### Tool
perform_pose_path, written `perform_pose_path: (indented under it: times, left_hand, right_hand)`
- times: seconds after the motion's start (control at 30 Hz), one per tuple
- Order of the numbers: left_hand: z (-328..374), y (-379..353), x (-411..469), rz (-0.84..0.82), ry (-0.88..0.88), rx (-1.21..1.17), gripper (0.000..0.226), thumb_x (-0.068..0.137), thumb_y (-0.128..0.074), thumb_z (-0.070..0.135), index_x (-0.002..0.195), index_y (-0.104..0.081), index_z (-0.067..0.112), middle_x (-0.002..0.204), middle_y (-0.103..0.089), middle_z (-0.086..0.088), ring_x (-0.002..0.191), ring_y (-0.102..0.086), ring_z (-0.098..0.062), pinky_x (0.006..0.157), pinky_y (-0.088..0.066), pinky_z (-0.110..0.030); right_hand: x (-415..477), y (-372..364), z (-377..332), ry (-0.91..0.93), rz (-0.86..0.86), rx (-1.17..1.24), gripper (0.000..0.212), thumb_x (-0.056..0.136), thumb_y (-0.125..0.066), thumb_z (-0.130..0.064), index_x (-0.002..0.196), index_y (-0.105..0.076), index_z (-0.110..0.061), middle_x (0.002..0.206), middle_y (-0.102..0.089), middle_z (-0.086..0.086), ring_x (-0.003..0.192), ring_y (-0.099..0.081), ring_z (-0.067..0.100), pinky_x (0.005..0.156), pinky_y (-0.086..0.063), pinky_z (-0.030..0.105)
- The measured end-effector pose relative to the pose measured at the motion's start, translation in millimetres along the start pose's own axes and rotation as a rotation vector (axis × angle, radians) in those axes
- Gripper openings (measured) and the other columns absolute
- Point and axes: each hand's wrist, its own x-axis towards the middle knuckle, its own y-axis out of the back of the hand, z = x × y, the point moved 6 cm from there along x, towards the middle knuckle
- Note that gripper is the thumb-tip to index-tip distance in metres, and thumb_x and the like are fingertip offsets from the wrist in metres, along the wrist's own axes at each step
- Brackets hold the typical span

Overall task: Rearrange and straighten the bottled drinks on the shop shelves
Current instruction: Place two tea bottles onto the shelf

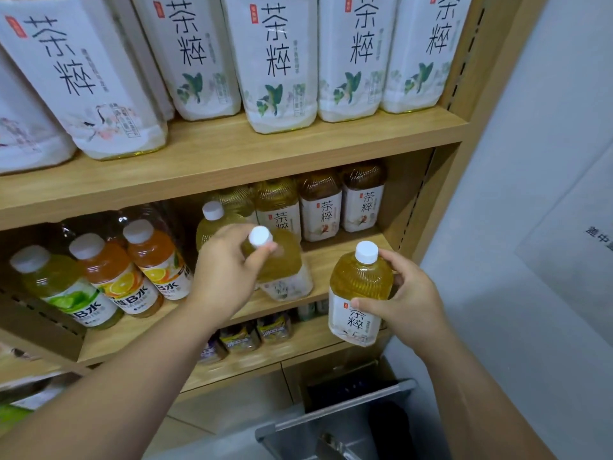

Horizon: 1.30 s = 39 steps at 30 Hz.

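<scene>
Left hand (229, 273) grips a tea bottle (282, 267) by the neck, tilted on the middle shelf (335, 260); right hand (408, 293) clasps a second bottle (360, 293), upright, off the shelf edge – the open gap lies just up-left of it, right hand nearer

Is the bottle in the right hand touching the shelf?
Apart. In the head view the right hand holds the tea bottle out in front of the middle shelf, its base hanging below the shelf edge, resting on nothing.
</scene>
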Motion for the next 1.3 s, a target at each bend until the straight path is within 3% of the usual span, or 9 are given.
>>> perform_pose_path:
  times: [0.17,0.3,0.5,0.73,0.8,0.93,1.0,1.2,1.3]
  left_hand:
    - [-11,22,-31,0.037,0.067,-0.037,0.019,0.09,-0.073,0.034,0.104,-0.071,0.022,0.086,-0.06,0.009,0.07,-0.053,-0.007,0.062,-0.039,-0.023]
    - [-25,38,-47,0.053,0.1,-0.068,0.017,0.09,-0.073,0.03,0.104,-0.073,0.02,0.087,-0.063,0.01,0.073,-0.054,-0.006,0.061,-0.036,-0.013]
    - [-41,58,-60,0.103,0.136,-0.066,0.015,0.089,-0.075,0.026,0.103,-0.072,0.022,0.093,-0.067,0.011,0.079,-0.058,-0.008,0.069,-0.049,-0.032]
    - [-61,72,-76,0.147,0.2,-0.029,0.016,0.09,-0.074,0.028,0.104,-0.072,0.02,0.083,-0.059,0.011,0.065,-0.05,-0.006,0.058,-0.036,-0.023]
    - [-62,73,-83,0.157,0.216,-0.038,0.016,0.09,-0.074,0.026,0.104,-0.072,0.02,0.083,-0.059,0.014,0.065,-0.05,-0.007,0.058,-0.037,-0.026]
    - [-60,73,-88,0.148,0.219,-0.049,0.014,0.09,-0.074,0.024,0.103,-0.072,0.023,0.086,-0.063,0.013,0.065,-0.051,-0.009,0.057,-0.041,-0.029]
    - [-58,74,-89,0.151,0.218,-0.039,0.014,0.09,-0.075,0.023,0.103,-0.072,0.023,0.082,-0.061,0.015,0.063,-0.05,-0.007,0.056,-0.039,-0.028]
    - [-53,78,-89,0.158,0.244,-0.026,0.014,0.09,-0.074,0.027,0.103,-0.072,0.024,0.085,-0.062,0.008,0.066,-0.054,-0.015,0.058,-0.044,-0.031]
    - [-41,83,-87,0.162,0.212,-0.045,0.011,0.09,-0.074,0.027,0.1,-0.071,0.027,0.083,-0.062,0.009,0.066,-0.053,-0.014,0.059,-0.042,-0.029]
  right_hand:
    - [18,-9,-13,0.015,-0.025,-0.042,0.092,0.055,-0.098,-0.033,0.134,-0.054,-0.05,0.125,-0.061,-0.016,0.117,-0.059,0.013,0.094,-0.057,0.049]
    - [37,-24,-31,0.044,-0.107,-0.076,0.092,0.057,-0.098,-0.031,0.137,-0.055,-0.045,0.124,-0.063,-0.016,0.116,-0.06,0.01,0.096,-0.056,0.048]
    - [66,-48,-70,0.121,-0.247,-0.113,0.086,0.062,-0.096,-0.025,0.136,-0.056,-0.043,0.125,-0.066,-0.016,0.115,-0.064,0.009,0.095,-0.057,0.047]
    - [99,-78,-81,0.106,-0.258,-0.121,0.092,0.058,-0.097,-0.033,0.138,-0.053,-0.035,0.122,-0.069,-0.009,0.114,-0.066,0.014,0.097,-0.057,0.047]
    - [104,-89,-75,0.112,-0.282,-0.13,0.09,0.064,-0.096,-0.026,0.142,-0.051,-0.032,0.125,-0.068,-0.009,0.116,-0.065,0.013,0.098,-0.056,0.042]
    - [114,-96,-66,0.095,-0.318,-0.16,0.051,0.08,-0.086,-0.02,0.121,-0.059,-0.032,0.102,-0.065,-0.021,0.103,-0.061,0.002,0.08,-0.049,0.017]
    - [118,-99,-68,0.124,-0.328,-0.177,0.056,0.086,-0.082,-0.021,0.134,-0.056,-0.032,0.098,-0.059,-0.026,0.094,-0.056,-0.007,0.076,-0.043,0.011]
    - [119,-103,-79,0.181,-0.305,-0.237,0.076,0.091,-0.076,-0.027,0.155,-0.036,-0.037,0.129,-0.065,-0.006,0.117,-0.058,0.012,0.099,-0.047,0.029]
    - [114,-106,-85,0.217,-0.311,-0.33,0.07,0.094,-0.072,-0.03,0.155,-0.037,-0.031,0.127,-0.062,-0.003,0.118,-0.056,0.015,0.099,-0.046,0.03]
